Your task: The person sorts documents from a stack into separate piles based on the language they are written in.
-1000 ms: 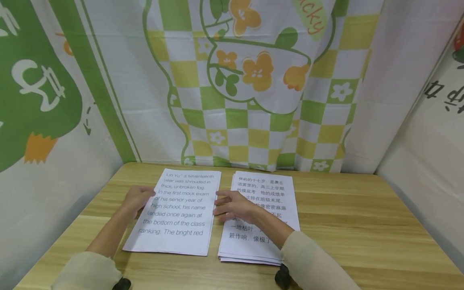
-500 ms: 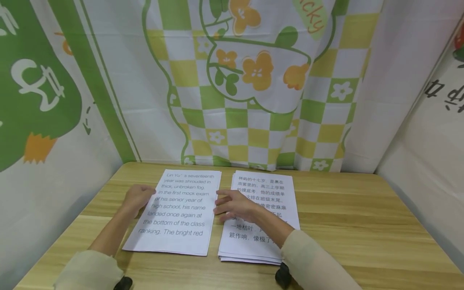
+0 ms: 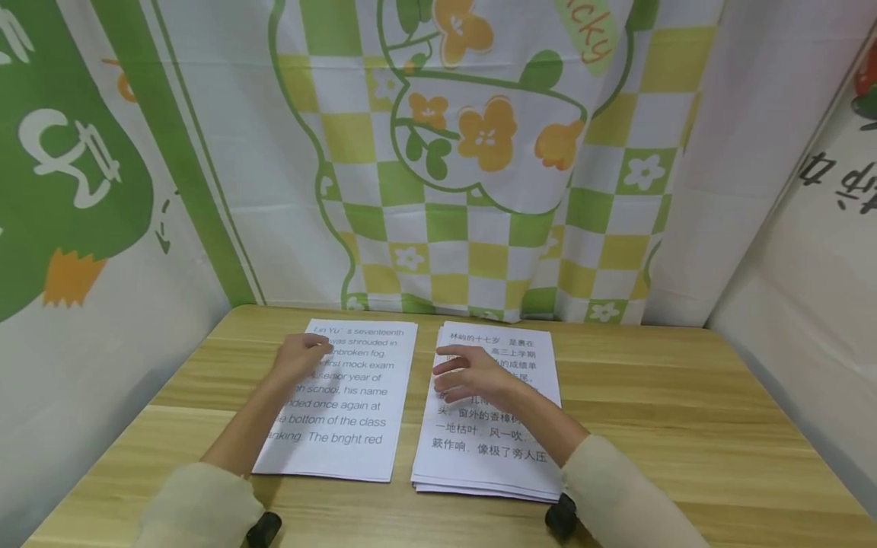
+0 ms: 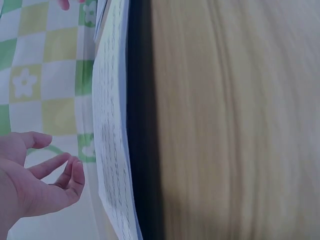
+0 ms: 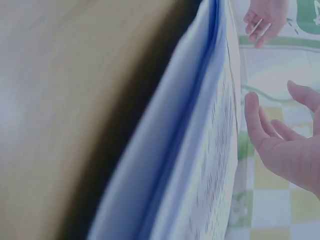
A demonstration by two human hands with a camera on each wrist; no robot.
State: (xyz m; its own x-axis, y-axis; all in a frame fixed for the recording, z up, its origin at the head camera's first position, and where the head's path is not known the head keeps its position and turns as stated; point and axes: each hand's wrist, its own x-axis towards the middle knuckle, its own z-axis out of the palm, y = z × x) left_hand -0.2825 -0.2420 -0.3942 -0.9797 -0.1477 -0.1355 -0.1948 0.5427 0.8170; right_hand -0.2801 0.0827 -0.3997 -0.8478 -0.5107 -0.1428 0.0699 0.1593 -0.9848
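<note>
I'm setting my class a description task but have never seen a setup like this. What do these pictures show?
There is no machine: these are a person's bare hands. The head picture comes from a camera worn on the head, looking forward and down; the other two are taken from each wrist, so the paper appears edge-on. On the wooden table lie English-printed paper and, beside it, a Chinese-printed stack. The left hand hovers over the English-printed paper, the right hand over the Chinese-printed stack. The wrist pictures show a gap between each hand and the paper, so neither holds anything.
</note>
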